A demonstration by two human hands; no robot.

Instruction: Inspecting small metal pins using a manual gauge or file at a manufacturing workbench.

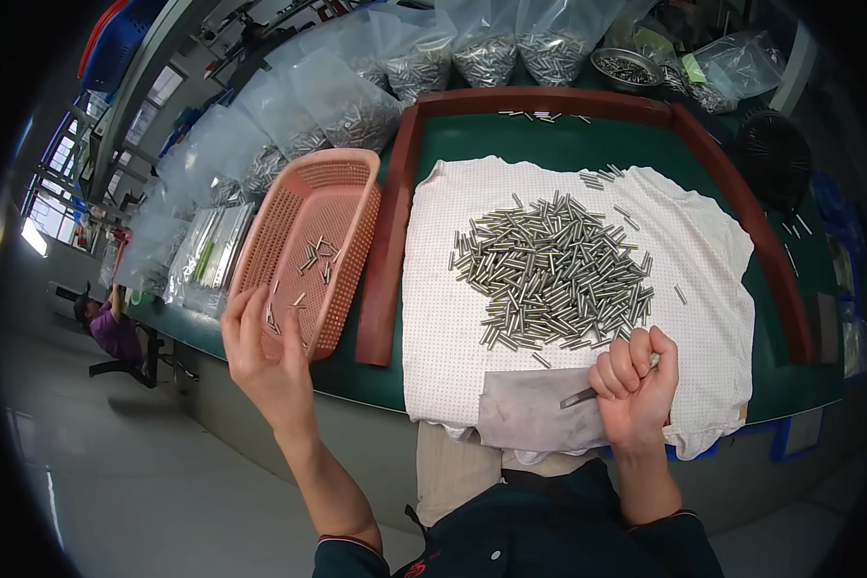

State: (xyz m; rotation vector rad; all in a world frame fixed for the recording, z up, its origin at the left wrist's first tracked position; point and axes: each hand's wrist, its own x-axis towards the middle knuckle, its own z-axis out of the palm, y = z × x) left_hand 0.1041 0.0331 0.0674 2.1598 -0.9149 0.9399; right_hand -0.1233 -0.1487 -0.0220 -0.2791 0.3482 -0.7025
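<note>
My left hand [265, 337] is over the near end of a pink plastic basket [364, 226], thumb and fingers apart. Several small metal pins [318, 255] lie on the basket floor, and a few more show near my fingertips. On the right, my right hand [636, 380] is closed in a fist around a narrow dark metal tool [578, 397]; its flat end sticks out to the left, the rest is hidden. Just beyond that fist, a large heap of metal pins [554, 270] covers the middle of a white dotted cloth [433, 337]. A grey cloth [525, 409] lies at its front edge.
A dark red raised frame [549, 99] borders the green tabletop [462, 135] on three sides. Bags of metal parts [419, 63] line the back and left, with a metal bowl [626, 69] of pins behind. A person [116, 328] sits far left.
</note>
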